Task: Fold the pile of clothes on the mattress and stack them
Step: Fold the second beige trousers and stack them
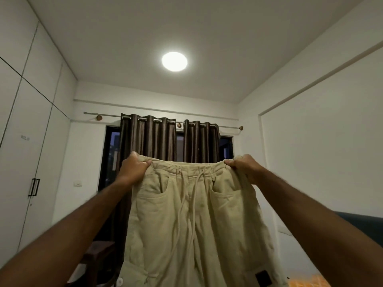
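A pair of beige drawstring trousers (192,224) hangs in the air in front of me, waistband up and front facing me. My left hand (134,167) grips the left end of the elastic waistband. My right hand (243,166) grips the right end. Both arms are stretched forward and raised. The drawstring dangles down the middle, and a dark patch (263,278) shows on the right leg near the bottom edge. The legs run out of view below. The mattress and the pile of clothes are hidden.
Brown curtains (165,139) hang over a dark window straight ahead. White wardrobe doors (27,162) line the left wall. A dark headboard (364,224) and an orange patterned cloth (308,282) lie at the lower right. A wooden piece of furniture (97,253) stands at the lower left.
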{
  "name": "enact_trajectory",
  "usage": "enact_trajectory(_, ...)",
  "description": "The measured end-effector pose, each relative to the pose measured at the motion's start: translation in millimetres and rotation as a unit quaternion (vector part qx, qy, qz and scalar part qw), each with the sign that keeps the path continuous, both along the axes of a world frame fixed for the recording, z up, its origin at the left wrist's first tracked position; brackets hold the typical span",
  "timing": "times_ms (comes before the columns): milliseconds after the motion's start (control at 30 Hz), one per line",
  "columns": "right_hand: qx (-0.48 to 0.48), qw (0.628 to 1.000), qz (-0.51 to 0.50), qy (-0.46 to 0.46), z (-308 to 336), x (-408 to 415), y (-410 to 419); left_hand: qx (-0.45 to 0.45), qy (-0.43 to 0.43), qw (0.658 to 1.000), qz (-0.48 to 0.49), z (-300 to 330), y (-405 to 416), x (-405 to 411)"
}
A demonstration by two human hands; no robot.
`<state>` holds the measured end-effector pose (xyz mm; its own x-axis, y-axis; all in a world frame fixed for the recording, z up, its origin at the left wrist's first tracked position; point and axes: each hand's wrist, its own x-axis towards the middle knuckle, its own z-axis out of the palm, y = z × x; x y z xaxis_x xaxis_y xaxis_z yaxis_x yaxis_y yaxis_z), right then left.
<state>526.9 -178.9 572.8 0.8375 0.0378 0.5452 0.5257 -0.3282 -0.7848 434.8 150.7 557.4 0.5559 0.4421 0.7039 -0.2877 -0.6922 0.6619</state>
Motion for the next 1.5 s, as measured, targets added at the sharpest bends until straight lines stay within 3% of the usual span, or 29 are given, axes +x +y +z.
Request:
enact_trajectory(200, -0.023, 0.995, -0.069, -0.068, 18, -18, 49, -0.085, -0.077, 0.991, -0.066, 11, -25, 11)
enact_trajectory(333, 0.060, 0.994, 0.002, -0.089, 16, -27, 88, -0.082, -0.096, 0.985, -0.118, 15, -66, 18)
enact_trajectory(433, 0.038, 0.992, 0.050, -0.105, 10, -41, 116, -0.067, -0.109, 0.979, -0.157, 9, -90, 21)
enact_trajectory(567, 0.081, 0.981, 0.175, -0.024, 16, -42, 116, -0.126, -0.079, 0.926, -0.346, 0, -92, 14)
enact_trajectory(700, 0.015, 0.964, 0.266, 0.006, 13, -38, 100, -0.119, -0.029, 0.884, -0.451, -4, -80, 5)
enact_trajectory(767, 0.053, 0.958, 0.280, 0.011, 5, -34, 94, -0.018, -0.029, 0.907, -0.420, -3, -71, 2)
enact_trajectory(833, 0.074, 0.962, 0.262, 0.003, -1, -28, 88, 0.143, -0.109, 0.952, -0.246, -10, -55, 6)
enact_trajectory(867, 0.077, 0.965, 0.249, -0.004, 0, -25, 83, 0.192, -0.152, 0.959, -0.143, -12, -47, 12)
enact_trajectory(933, 0.093, 0.961, 0.261, -0.004, -2, -22, 74, 0.176, -0.158, 0.971, -0.018, -24, -28, 16)
enact_trajectory(1000, 0.094, 0.946, 0.310, -0.004, -1, -24, 68, 0.021, 0.006, 0.995, -0.094, -32, -15, 11)
enact_trajectory(1067, 0.078, 0.930, 0.358, -0.010, 5, -32, 63, -0.095, 0.117, 0.955, -0.257, -35, -14, 4)
enact_trajectory(1133, 0.072, 0.918, 0.389, -0.009, 15, -40, 59, -0.107, 0.070, 0.927, -0.354, -27, -20, -5)
enact_trajectory(1200, 0.070, 0.918, 0.391, -0.011, 26, -44, 55, -0.108, -0.016, 0.914, -0.391, -10, -30, -15)
enact_trajectory(1333, 0.023, 0.944, 0.325, -0.059, 55, -58, 40, -0.010, -0.116, 0.936, -0.331, 37, -49, -34)
enact_trajectory(1500, 0.009, 0.972, 0.142, -0.188, 70, -60, 40, 0.175, -0.154, 0.968, -0.090, 71, -44, -39)
